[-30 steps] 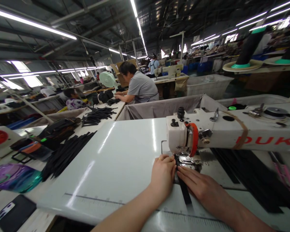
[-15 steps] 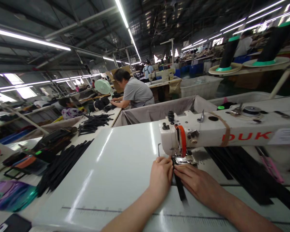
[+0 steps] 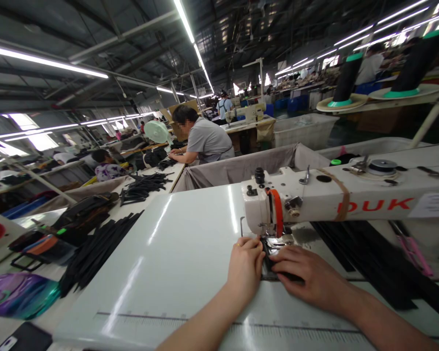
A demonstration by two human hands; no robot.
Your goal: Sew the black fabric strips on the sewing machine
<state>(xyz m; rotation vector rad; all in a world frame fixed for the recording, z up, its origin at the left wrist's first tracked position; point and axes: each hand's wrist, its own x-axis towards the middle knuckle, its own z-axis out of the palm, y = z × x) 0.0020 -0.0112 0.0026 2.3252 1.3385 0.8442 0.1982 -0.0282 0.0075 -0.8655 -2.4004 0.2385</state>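
A white sewing machine (image 3: 314,195) with an orange-red guard reaches in from the right over the pale worktable (image 3: 161,273). My left hand (image 3: 245,261) is closed at the needle area, its fingertips on the near end of a black strip (image 3: 267,263). Just right of it, my right hand (image 3: 302,270) has its fingers bent around the strip, which is folded or turned partly under the palm. Much of the strip is hidden by my hands and the machine head.
Black strips lie right of the machine (image 3: 373,258) and in a pile at left (image 3: 98,248). Pink-handled scissors (image 3: 411,248), a phone (image 3: 29,337) and a purple-teal pouch (image 3: 22,295) rest on the tables. A person in grey (image 3: 210,139) works beyond.
My right hand has shifted slightly right and its fingers have curled more. The strip's loose end, which pointed toward me, now bends rightward under that hand. My left hand has hardly moved.
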